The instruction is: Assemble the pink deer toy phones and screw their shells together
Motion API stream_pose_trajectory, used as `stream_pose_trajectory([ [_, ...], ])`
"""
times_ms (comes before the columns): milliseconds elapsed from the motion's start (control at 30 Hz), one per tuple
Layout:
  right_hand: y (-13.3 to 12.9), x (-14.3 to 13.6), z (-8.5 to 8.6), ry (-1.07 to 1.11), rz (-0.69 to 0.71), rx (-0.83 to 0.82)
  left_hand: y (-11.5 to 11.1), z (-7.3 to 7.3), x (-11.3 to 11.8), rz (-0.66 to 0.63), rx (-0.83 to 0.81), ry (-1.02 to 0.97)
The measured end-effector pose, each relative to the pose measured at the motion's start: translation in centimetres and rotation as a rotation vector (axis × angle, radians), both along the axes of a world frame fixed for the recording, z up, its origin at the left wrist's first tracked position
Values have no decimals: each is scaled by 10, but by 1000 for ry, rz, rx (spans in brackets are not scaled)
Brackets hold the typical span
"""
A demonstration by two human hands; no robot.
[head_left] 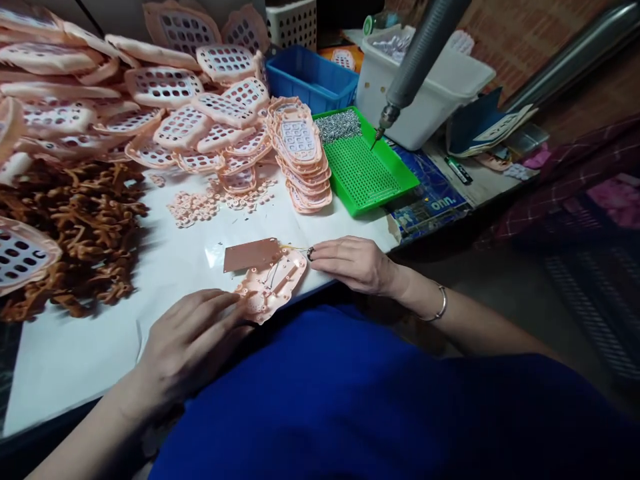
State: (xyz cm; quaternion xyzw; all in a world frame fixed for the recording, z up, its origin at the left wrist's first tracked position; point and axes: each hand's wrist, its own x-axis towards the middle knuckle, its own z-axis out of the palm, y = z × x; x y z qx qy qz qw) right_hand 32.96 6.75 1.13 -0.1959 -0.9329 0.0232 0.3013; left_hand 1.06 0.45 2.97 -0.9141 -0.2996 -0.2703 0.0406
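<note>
A pink plastic shell (pixel 286 283) with screw posts lies inside up at the table's front edge. My left hand (pixel 193 333) is closed on its near left end, fingertips over the rim. A brown circuit board (pixel 251 255) rests at the shell's far left side, joined to it by thin wires. Beside the shell's right end, my right hand (pixel 357 263) pinches a small dark round part (pixel 311 254) at the end of thin wires. Its exact kind is too small to tell. My right thumb is mostly hidden.
Pink shells with white keypads (pixel 180 127) pile up at the back left, above brown plastic parts (pixel 75 233). Small pink buttons (pixel 193 208) lie loose. A stack of pink frames (pixel 303 153) stands beside a green screw tray (pixel 370 170). An electric screwdriver (pixel 400 93) hangs over the tray.
</note>
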Motion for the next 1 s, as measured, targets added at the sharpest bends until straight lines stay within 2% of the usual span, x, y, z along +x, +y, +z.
stream_pose_trajectory([
  [67, 1, -2, 0, -9, -94, -43, 3, 2, -5, 22, -51, -19],
  [167, 2, -6, 1, -13, -222, -142, 10, 6, -15, -25, -171, 16],
  [267, 6, -7, 2, -48, -211, -185, 19, 12, -22, -77, -279, 97],
  [367, 11, -8, 3, -74, -205, -223, 25, 15, -21, -128, -313, 128],
  [500, 16, -16, 9, -6, -252, -339, 26, 12, -13, -90, -323, 73],
  [567, 18, -23, 15, 108, -272, -428, 25, 10, -7, -84, -289, 58],
  [667, 18, -36, 29, 308, -239, -643, 22, 11, 9, -93, -130, 104],
  [733, 18, -43, 37, 407, -186, -835, 20, 13, 26, -53, -3, 163],
  [800, 16, -47, 41, 439, -134, -957, 17, 16, 44, 23, 78, 201],
  [900, 14, -49, 38, 386, -109, -879, 16, 17, 68, 113, 103, 192],
  [1000, 10, -47, 28, 327, -126, -762, 17, 19, 72, 101, 66, 89],
])
